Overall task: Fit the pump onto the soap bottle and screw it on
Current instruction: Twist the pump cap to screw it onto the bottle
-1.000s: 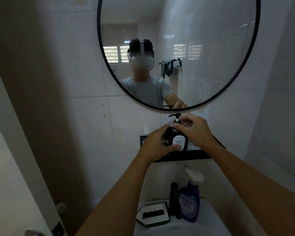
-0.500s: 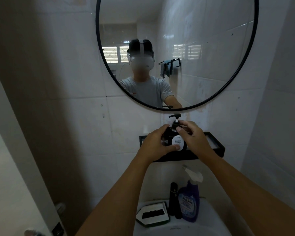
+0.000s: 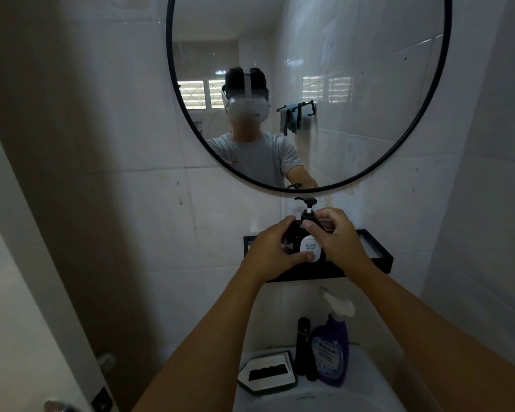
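Note:
A dark soap bottle (image 3: 309, 248) with a white "HAND SOAP" label stands on a black wall shelf (image 3: 378, 257) under the mirror. Its black pump (image 3: 307, 203) sits upright in the bottle neck, nozzle pointing left. My left hand (image 3: 272, 251) wraps the bottle's left side, thumb across the bottom of the label. My right hand (image 3: 336, 236) grips the pump's collar at the neck with thumb and fingers. Both hands hide most of the bottle body.
A round black-framed mirror (image 3: 422, 120) hangs on the tiled wall just above the pump. Below the shelf, a white sink (image 3: 369, 391) holds a purple spray bottle (image 3: 331, 355), a slim black bottle (image 3: 303, 346) and a soap dish (image 3: 266, 374). A door edge (image 3: 72, 337) is at left.
My right hand has dropped from the top of the pump down to the collar at the neck, uncovering the pump head. My left hand stays on the bottle.

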The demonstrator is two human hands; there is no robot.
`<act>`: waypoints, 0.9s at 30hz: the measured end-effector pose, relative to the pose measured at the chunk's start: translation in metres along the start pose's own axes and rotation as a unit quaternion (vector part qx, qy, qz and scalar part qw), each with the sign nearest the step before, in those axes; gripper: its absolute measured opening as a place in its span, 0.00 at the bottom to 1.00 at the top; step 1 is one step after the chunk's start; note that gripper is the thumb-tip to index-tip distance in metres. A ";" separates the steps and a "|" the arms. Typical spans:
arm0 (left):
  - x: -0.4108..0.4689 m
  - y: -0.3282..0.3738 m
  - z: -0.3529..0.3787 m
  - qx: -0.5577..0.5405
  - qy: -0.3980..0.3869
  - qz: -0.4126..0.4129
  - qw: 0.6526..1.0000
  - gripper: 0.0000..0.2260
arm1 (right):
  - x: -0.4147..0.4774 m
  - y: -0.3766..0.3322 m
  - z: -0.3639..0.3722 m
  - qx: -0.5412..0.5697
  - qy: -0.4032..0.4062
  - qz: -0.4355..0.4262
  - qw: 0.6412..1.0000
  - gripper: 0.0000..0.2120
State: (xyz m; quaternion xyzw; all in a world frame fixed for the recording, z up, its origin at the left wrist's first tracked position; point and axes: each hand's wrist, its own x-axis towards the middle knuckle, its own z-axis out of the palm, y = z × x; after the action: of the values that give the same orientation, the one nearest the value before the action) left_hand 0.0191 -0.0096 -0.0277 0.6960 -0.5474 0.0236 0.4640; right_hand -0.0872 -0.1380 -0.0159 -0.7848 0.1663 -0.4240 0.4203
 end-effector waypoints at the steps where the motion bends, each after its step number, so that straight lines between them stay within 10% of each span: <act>1: 0.000 0.000 0.000 -0.003 -0.001 0.002 1.000 0.29 | 0.000 0.000 0.000 0.008 0.004 0.013 1.000 0.10; 27: 0.000 0.000 0.000 0.001 -0.006 0.000 1.000 0.30 | -0.005 -0.003 0.010 0.039 0.047 0.008 0.998 0.14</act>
State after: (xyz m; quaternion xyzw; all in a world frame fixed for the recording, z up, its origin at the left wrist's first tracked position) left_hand 0.0191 -0.0097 -0.0281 0.6967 -0.5500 0.0206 0.4600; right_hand -0.0829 -0.1277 -0.0187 -0.7457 0.1754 -0.4633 0.4455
